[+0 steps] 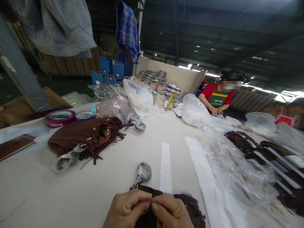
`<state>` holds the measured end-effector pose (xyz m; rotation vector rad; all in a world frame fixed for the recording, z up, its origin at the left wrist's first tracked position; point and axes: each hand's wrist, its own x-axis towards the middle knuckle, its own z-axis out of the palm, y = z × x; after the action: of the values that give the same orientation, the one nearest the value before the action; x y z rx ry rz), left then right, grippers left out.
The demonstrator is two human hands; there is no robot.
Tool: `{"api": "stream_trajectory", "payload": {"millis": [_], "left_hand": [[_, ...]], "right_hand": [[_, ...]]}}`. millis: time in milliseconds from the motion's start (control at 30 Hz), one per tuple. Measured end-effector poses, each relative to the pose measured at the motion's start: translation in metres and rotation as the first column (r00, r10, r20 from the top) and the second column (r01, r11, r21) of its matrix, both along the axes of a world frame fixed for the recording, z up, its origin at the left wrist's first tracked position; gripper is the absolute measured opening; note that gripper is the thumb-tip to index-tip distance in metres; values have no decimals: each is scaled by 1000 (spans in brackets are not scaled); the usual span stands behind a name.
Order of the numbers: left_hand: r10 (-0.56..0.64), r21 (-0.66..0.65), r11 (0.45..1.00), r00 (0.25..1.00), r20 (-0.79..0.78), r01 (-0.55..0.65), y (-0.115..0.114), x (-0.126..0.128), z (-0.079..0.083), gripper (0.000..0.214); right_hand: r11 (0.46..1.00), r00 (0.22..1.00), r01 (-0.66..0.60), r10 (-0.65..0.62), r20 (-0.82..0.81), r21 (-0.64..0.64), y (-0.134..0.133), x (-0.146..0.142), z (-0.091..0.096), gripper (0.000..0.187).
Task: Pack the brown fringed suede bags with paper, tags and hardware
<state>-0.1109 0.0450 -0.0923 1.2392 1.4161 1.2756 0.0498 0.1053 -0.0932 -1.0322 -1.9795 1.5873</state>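
My left hand (pixel 130 207) and my right hand (pixel 172 210) meet at the bottom middle, thumbs and fingertips pinched together. Between the tips shows a tiny reddish-orange bit, too small to name. Under and behind the hands lies a dark brown fringed bag (pixel 193 205), mostly covered by them. At its far edge is a plastic-wrapped dark coil (pixel 144 171). A white strip (pixel 165 164) runs from the bag away along the table (pixel 114 183).
To the left are another brown fringed bag (pixel 71 136), tape rolls (pixel 60 117) and a phone (pixel 15 145). Clear plastic bags (pixel 232 161) and brown fringed pieces (pixel 242 144) cover the right side. A co-worker (pixel 216 98) stands across at the far right.
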Motion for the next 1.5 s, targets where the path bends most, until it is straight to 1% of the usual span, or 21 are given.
{"api": "stream_trajectory", "payload": {"millis": [33,100,200,267,333,433,533,600,700,800,867,967,1033,1100,1167,1200,1267,1300,1367,1433,1500], "left_hand": [[41,-40,998,996,76,-38,4,-1,0,12],[101,-111,991,974,204,-80,10,-2,-3,11],[150,-189,977,942,301,-96,16,-4,-9,13],[173,-211,971,942,289,-114,20,-4,-13,16],[200,-193,969,951,237,-156,23,-4,-17,18],[227,-117,969,970,92,-216,28,-3,-17,21],[237,-50,969,969,-70,-240,35,-3,-13,23],[247,-29,967,962,-117,-251,40,-4,-11,24],[259,-41,963,960,-109,-265,45,-6,-15,24],[256,-86,962,966,-28,-258,47,-6,-22,25],[246,-110,964,968,38,-241,48,-7,-24,27],[178,-121,979,977,118,-164,50,-9,-24,26],[125,-111,988,984,129,-111,52,-12,-24,26],[109,-96,990,992,67,-102,54,-18,-23,26],[89,-51,994,992,-94,-94,56,-26,-24,24],[52,-27,998,980,-193,-58,58,-29,-24,23],[-72,-20,997,922,-381,70,61,-34,-25,21],[-130,-42,991,881,-455,124,63,-36,-26,21],[-181,-98,983,812,-555,152,68,-38,-27,17],[-166,-118,986,775,-609,118,73,-38,-29,12],[-142,-108,990,764,-629,95,78,-37,-33,11]], "right_hand": [[1000,1000,-4,4,-6,-11,4,-3,0,31],[999,999,49,-49,-12,-12,9,-8,-1,27],[987,987,160,-160,-14,20,12,-13,-7,23],[981,981,192,-192,-6,27,13,-16,-9,21],[978,979,206,-205,-14,30,14,-20,-8,20],[973,975,224,-222,-29,52,17,-27,-3,18],[962,965,262,-262,-2,75,20,-34,2,15],[955,959,281,-283,10,93,23,-37,3,15],[954,959,274,-281,37,122,26,-39,0,17],[967,969,229,-237,70,109,29,-40,-3,18],[969,969,226,-234,78,103,30,-41,-4,19],[958,960,262,-271,72,116,32,-42,-4,19],[956,957,276,-283,62,100,35,-43,-5,19],[954,954,294,-296,38,55,40,-42,-7,20],[948,948,317,-317,4,-10,44,-40,-11,22],[943,944,330,-331,-7,-40,46,-39,-13,23],[935,938,346,-347,-5,-73,48,-36,-18,25],[937,940,341,-341,7,-73,48,-35,-21,25],[949,949,315,-313,43,-33,46,-34,-25,24],[964,960,265,-267,80,33,43,-35,-27,21],[975,970,203,-213,117,93,39,-35,-27,19]]}}
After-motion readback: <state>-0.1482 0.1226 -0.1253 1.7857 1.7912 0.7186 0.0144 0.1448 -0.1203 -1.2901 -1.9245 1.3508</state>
